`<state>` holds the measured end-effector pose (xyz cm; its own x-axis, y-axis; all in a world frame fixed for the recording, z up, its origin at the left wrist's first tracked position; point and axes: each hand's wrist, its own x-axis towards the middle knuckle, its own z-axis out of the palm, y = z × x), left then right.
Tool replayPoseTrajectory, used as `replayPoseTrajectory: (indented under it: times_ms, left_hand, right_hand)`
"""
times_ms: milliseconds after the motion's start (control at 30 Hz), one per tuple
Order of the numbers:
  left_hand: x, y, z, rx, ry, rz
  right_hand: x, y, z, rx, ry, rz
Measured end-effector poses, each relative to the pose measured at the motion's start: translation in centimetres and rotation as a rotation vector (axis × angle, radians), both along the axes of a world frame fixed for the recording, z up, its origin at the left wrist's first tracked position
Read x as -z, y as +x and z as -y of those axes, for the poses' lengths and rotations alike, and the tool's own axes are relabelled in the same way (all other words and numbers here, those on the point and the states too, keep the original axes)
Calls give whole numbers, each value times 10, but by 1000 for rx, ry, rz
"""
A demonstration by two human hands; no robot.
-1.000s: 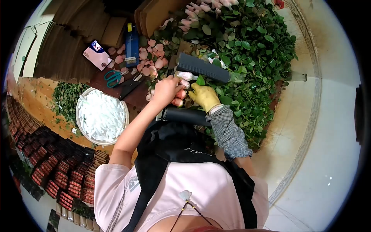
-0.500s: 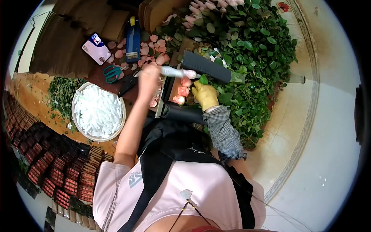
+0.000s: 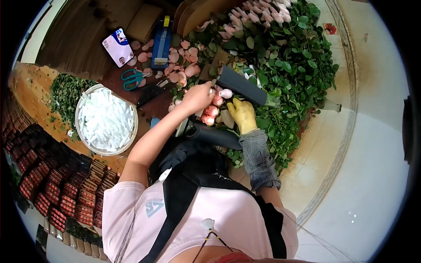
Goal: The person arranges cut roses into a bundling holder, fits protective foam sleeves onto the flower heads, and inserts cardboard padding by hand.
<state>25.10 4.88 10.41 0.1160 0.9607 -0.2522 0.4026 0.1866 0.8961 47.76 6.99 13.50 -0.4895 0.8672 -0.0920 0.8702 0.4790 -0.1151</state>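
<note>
My bare left hand [image 3: 198, 98] reaches over the row of roses, fingers closed; what they pinch, if anything, is hidden. Beside its fingertips is a pale pink rosebud [image 3: 225, 93], which looks wrapped in white netting. Below that bud, peach-pink roses [image 3: 210, 115] lie in a row between two dark padded rollers. My right hand [image 3: 242, 115], in a yellow glove, is just right of the roses with fingers curled. It seems to grip a rose stem, mostly hidden by the glove. The upper dark roller [image 3: 242, 86] lies just above the glove.
A white tub [image 3: 79, 122] full of white net sleeves stands at left. Teal scissors [image 3: 131, 79], a phone [image 3: 118, 47], a blue tape dispenser [image 3: 161, 46] and loose petals [image 3: 184, 55] lie on the table. Leafy rose stems [image 3: 289, 74] pile up at right, with netted buds [image 3: 258, 15] above.
My left hand has moved right to the roses; the white netting stretched from it to the bud no longer shows stretched. My right hand stays beside the roses. The view has shifted slightly.
</note>
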Motion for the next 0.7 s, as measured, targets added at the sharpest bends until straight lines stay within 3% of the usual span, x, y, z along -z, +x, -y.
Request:
replayPoseTrajectory:
  times_ms: [67, 233, 367, 433, 500, 533, 567, 600, 633, 700]
  left_hand:
    - [-8, 6, -2, 99, 15, -208]
    - [1, 22, 13, -220, 349, -73]
    - [-2, 15, 16, -191, 196, 29]
    - [2, 13, 23, -354, 35, 376]
    - [10, 6, 35, -684, 78, 534]
    - [19, -15, 41, -773, 75, 484]
    - [1, -41, 43, -906, 48, 561]
    - [4, -64, 56, -843, -5, 599]
    - [17, -78, 66, -700, 122, 374]
    - [15, -78, 79, -556, 178, 473]
  right_hand:
    - [-8, -4, 3, 62, -72, 55]
    - [1, -25, 5, 44, -6, 249]
    - [13, -17, 8, 83, 130, 116]
    - [19, -10, 8, 160, 137, 55]
    - [9, -17, 6, 154, 131, 13]
    - [4, -22, 6, 153, 129, -35]
    - [1, -23, 7, 134, 126, 32]
    - [7, -15, 6, 119, 136, 56]
    - [8, -12, 3, 133, 65, 66]
    - [9, -8, 1, 144, -7, 79]
